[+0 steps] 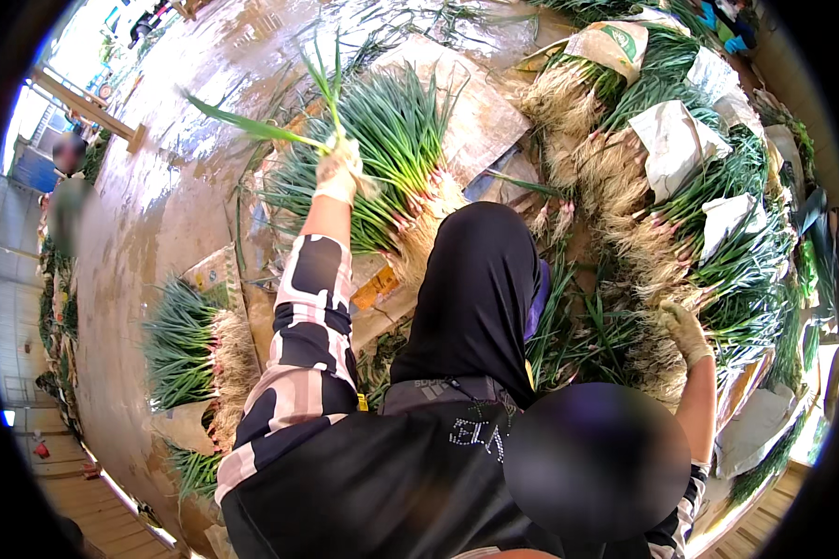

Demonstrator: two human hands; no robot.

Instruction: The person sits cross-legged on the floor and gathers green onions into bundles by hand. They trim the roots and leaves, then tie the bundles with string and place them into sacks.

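My left hand (339, 171), in a pale glove, grips a few spring onions (328, 98) whose green leaves stick up and out to the left. It is held over a fanned bundle of spring onions (391, 140), with green tops to the upper left and pale roots (433, 223) toward my knee. My right hand (684, 332), also gloved, is at the roots of a large heap of spring onions (671, 230) on my right. Its fingers are bent against the roots; whether they hold any stalk I cannot tell.
Another spring onion bundle (182, 349) lies at the left on the wet concrete floor (126, 230). A flattened sack (461, 105) is beyond the middle bundle. White sack pieces (678, 147) wrap parts of the heap. Loose leaves (587, 328) lie beside my black-clad knee (486, 279). A blurred person (70, 202) is far left.
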